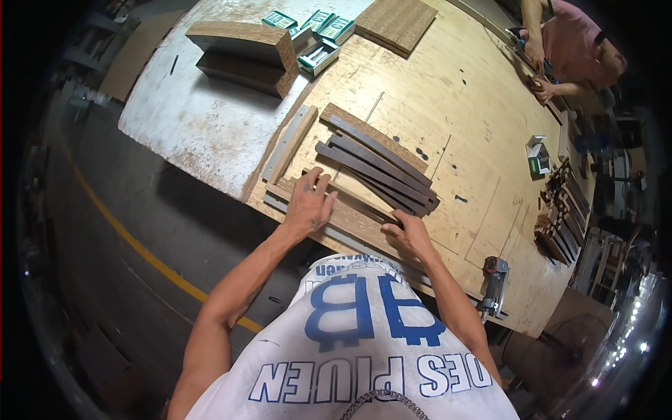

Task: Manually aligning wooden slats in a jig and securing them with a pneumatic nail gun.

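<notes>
A dark-edged wooden strip (359, 204) lies along a brown wooden board (355, 222) at the table's near edge. My left hand (309, 204) is over its left end, fingers curled across the strip. At the other end my right hand (411, 236) grips the strip between thumb and fingers. Both pieces lie beside a corner guide of wooden and metal bars (290, 145), whose upright arm rises on the left. Just beyond are several loose dark wooden strips (378, 168), fanned over each other, with a brown board (350, 126) behind them.
A wooden box-like piece (245, 50) stands at the far left near green-and-white boxes (318, 59). A flat panel (397, 24) lies at the back. On the right are a small open box (538, 157), stacked strips (562, 213) and a nail gun (495, 283). Another person (570, 45) works at the far right.
</notes>
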Available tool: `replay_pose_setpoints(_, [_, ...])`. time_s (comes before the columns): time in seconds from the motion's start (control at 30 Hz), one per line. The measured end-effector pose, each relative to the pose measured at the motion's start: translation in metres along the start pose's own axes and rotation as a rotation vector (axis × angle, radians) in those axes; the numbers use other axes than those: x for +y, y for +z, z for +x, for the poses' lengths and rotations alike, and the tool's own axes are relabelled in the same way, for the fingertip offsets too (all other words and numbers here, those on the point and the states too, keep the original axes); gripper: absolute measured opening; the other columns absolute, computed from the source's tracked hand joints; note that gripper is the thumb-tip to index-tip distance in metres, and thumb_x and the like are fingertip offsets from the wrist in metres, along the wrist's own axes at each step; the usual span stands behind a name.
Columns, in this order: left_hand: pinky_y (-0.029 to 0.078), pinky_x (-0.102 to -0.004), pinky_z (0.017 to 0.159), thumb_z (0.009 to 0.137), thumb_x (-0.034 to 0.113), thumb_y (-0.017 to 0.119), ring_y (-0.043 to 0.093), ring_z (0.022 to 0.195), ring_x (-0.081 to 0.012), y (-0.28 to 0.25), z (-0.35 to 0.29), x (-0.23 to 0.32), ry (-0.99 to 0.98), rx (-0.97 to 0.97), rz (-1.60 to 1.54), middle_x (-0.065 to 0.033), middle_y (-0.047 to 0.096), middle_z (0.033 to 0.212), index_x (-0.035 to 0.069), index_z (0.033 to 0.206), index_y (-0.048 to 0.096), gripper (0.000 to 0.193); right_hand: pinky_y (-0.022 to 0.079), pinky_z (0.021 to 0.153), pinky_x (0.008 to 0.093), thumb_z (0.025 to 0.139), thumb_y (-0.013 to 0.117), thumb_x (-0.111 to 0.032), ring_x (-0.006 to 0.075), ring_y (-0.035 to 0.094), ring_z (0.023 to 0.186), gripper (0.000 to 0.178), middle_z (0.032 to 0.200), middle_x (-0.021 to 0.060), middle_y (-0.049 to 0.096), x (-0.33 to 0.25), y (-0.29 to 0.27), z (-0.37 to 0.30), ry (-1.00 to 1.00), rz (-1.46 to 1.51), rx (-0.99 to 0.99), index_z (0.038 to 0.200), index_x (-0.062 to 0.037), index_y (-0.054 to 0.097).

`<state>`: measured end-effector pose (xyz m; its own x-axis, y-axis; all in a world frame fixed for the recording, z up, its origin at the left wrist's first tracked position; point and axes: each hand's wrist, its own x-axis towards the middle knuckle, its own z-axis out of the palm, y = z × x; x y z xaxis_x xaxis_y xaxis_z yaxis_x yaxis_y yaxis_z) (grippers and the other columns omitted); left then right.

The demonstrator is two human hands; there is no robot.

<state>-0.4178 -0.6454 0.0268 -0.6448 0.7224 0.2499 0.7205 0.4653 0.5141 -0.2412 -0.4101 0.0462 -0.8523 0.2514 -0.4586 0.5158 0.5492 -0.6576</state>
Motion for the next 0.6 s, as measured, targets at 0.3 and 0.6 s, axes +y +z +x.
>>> replay_pose_setpoints(0.3, [0.044, -0.0479, 0.102, 0.093, 0.023, 0.068, 0.054, 0.116, -0.0394, 0.021, 0.008, 0.029, 0.259, -0.076, -0.060, -0.0216, 0.056, 0.127, -0.001, 0.124, 0.057, 0.041, 0.047, 0.086, 0.0475, 0.098, 0.063, -0.035, 0.0385, 0.059, 0.102, 0.037, 0.109, 0.0172, 0.060, 0.000, 0.020, 0.000, -0.225, -0.451, 0.040, 0.130, -0.0163, 0.066])
replay_pose_setpoints(0.6, [0.044, -0.0459, 0.100, 0.099, 0.036, 0.060, 0.057, 0.108, -0.0348, 0.039, 0.001, 0.014, 0.245, -0.417, -0.033, -0.0171, 0.064, 0.110, 0.000, 0.110, 0.065, 0.037, 0.052, 0.081, 0.0392, 0.098, 0.056, -0.022, 0.0335, 0.070, 0.090, 0.044, 0.103, 0.0235, 0.072, 0.035, 0.069, -0.024, 0.305, 0.191, 0.433, 0.129, 0.0087, 0.062])
